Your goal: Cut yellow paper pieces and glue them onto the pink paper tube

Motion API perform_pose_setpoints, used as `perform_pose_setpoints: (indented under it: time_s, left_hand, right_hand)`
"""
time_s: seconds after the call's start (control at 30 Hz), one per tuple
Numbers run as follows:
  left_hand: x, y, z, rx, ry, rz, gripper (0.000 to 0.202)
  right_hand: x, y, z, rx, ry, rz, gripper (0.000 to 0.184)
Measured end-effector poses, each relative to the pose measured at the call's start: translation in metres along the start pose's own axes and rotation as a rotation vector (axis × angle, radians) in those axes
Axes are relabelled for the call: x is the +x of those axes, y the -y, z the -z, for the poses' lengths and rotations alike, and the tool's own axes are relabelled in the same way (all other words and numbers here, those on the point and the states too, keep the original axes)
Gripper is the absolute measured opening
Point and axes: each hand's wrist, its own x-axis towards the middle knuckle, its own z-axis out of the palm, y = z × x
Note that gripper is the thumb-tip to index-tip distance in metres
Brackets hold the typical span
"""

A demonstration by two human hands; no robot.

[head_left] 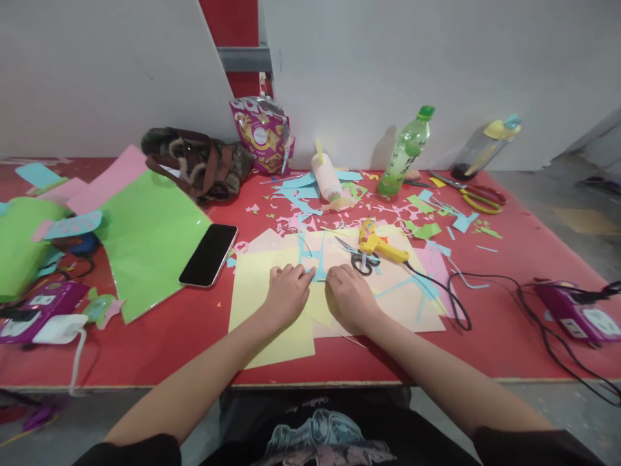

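My left hand (286,291) and my right hand (350,294) rest side by side on yellow and peach paper sheets (264,304) on the red table (194,336). Both hands have curled fingers whose tips pinch a thin light-blue paper cutout (310,262) lying on the sheets between them. Just beyond my right hand lie small black-handled scissors (359,255) and a yellow glue gun (381,246) with a black cord.
A black phone (209,254) lies left of the sheets on green paper (145,239). Behind are a camouflage bag (198,162), snack packet (262,133), glue bottle (326,176), green bottle (406,152), red-yellow scissors (478,196), paper scraps. Purple power strips (577,310) and cables sit at both sides.
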Motion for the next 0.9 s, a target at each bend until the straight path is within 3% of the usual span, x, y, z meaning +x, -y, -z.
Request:
perform_pose_setpoints:
  time_s: [0.23, 0.33, 0.47, 0.63, 0.77, 0.9]
  left_hand:
    - [0.0, 0.0, -0.001, -0.01, -0.008, 0.002, 0.038]
    - [0.0, 0.001, -0.004, -0.009, -0.022, -0.005, 0.038]
    - [0.001, 0.001, -0.002, -0.023, -0.003, 0.004, 0.037]
    - [0.003, -0.005, 0.004, -0.156, -0.077, 0.074, 0.037]
    - [0.003, -0.012, 0.008, -0.403, -0.09, 0.026, 0.025]
    - [0.002, -0.017, 0.012, -0.696, -0.058, -0.002, 0.025]
  right_hand:
    - [-0.006, 0.0, -0.004, -0.053, -0.08, -0.014, 0.017]
    - [-0.009, -0.003, -0.005, 0.04, -0.143, -0.052, 0.016]
    - [-0.006, -0.008, -0.001, 0.453, -0.245, -0.218, 0.012]
    - [0.008, -0.015, 0.005, 1.148, -0.203, -0.545, 0.01]
    - [0.013, -0.015, 0.006, 1.49, -0.186, -0.614, 0.005]
    - [0.012, -0.008, 0.005, 1.742, -0.167, -0.653, 0.017]
